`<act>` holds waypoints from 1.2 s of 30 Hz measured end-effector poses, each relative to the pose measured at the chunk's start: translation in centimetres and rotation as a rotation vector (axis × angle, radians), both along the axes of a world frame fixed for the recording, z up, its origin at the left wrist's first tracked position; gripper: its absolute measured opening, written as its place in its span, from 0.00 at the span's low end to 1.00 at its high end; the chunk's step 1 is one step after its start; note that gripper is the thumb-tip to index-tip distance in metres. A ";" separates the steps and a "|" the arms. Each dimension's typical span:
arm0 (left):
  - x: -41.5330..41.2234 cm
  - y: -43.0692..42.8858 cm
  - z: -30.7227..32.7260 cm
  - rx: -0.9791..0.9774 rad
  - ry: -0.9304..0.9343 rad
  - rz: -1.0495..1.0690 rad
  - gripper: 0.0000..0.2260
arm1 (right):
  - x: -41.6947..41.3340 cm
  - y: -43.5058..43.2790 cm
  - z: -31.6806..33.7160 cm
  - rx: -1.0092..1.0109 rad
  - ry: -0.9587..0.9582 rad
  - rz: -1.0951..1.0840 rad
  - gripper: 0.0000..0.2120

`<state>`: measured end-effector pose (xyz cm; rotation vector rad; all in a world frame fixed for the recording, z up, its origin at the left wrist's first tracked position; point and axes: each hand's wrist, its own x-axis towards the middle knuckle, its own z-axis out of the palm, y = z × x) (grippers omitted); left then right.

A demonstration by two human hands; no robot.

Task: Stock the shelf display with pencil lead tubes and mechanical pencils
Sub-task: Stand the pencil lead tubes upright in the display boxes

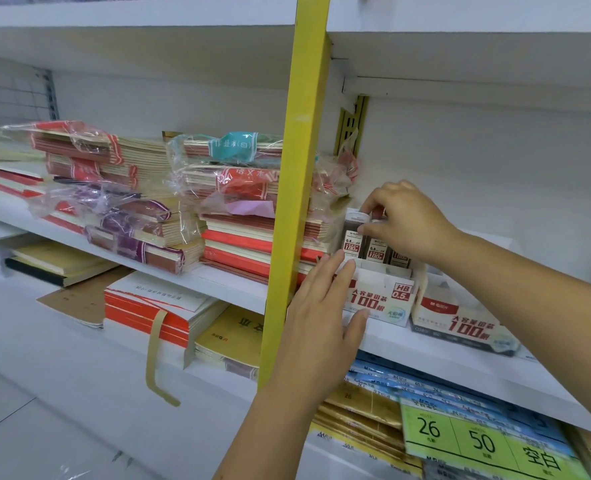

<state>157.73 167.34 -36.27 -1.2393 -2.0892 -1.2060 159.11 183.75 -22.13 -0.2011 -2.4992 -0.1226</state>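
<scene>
right grip [405, 223] pinch on lead tube [354, 242], left grip [325, 313] spread against display box [387, 299], yellow post [301, 133] beside

The left hand [325, 317] lay open against the left side of the lead display box [384, 299], fingers straight and together, thumb spread onto the box's front face. Its bare forearm rose from below the box. The right hand [406, 223] hung above the back of the box, knuckles up and fingers curled down, pinching the top of a lead tube [353, 242] standing in it. Its bare forearm came in from the box's lower right.
</scene>
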 end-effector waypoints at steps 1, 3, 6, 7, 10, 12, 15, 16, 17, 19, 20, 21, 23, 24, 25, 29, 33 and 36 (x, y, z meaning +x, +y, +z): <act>0.0 0.0 0.0 -0.002 0.002 0.001 0.29 | -0.1 0.0 0.0 -0.031 0.004 0.005 0.10; -0.1 -0.1 0.0 -0.008 0.002 0.002 0.29 | 0.1 -0.2 0.2 -0.148 0.036 0.015 0.07; 0.0 -0.1 0.0 -0.012 -0.004 0.001 0.29 | 0.6 -0.6 0.6 -0.362 0.171 0.090 0.05; 0.0 -0.1 0.0 -0.009 -0.006 -0.003 0.29 | 1.0 -0.8 0.9 -0.440 0.253 0.138 0.05; 0.0 -0.1 0.0 -0.009 -0.010 -0.005 0.29 | 3.3 -0.8 2.4 -0.569 0.508 0.245 0.06; 0.0 -0.2 0.0 -0.014 -0.009 -0.003 0.29 | 5.3 -0.2 2.9 -0.457 0.528 0.235 0.06; 0.0 -0.2 -0.1 -0.025 -0.001 -0.002 0.29 | 7.1 0.7 2.2 -0.235 0.370 0.136 0.06; 0.0 -0.2 -0.1 -0.026 -0.003 -0.003 0.30 | 7.1 1.0 1.6 -0.176 0.302 0.085 0.07; 0.0 -0.1 -0.1 -0.027 -0.007 -0.004 0.30 | 6.9 1.2 1.1 -0.136 0.242 0.039 0.07; 0.0 -0.1 -0.2 -0.030 -0.007 -0.005 0.30 | 6.3 1.8 0.2 -0.156 0.166 -0.013 0.09; 0.0 -0.1 -0.2 -0.033 -0.006 -0.003 0.30 | 6.1 2.1 -0.2 -0.204 0.145 -0.027 0.10; 0.0 -0.1 -0.2 -0.035 -0.008 -0.001 0.30 | 5.8 2.3 -0.5 -0.232 0.128 -0.046 0.10; 0.0 -0.1 -0.1 -0.039 -0.005 0.000 0.30 | 5.4 2.7 -0.8 -0.167 0.106 -0.124 0.06; 0.0 -0.1 0.1 -0.044 -0.003 -0.002 0.30 | 5.4 2.8 -0.8 -0.123 0.090 -0.176 0.06; 0.0 -0.2 0.2 -0.050 -0.001 -0.005 0.30 | 5.4 2.7 -0.7 -0.096 0.071 -0.218 0.07; 1.5 -1.1 0.2 -0.040 0.024 0.013 0.28 | 7.9 1.1 -0.3 -0.099 0.168 -0.130 0.13; 4.7 -3.3 -1.7 -0.007 0.101 -0.004 0.20 | 15.1 -2.7 -3.4 -0.273 0.360 0.189 0.09; 7.9 -5.6 -6.3 -0.232 0.033 -0.143 0.19 | 20.4 -4.4 -9.8 -0.548 0.201 0.280 0.08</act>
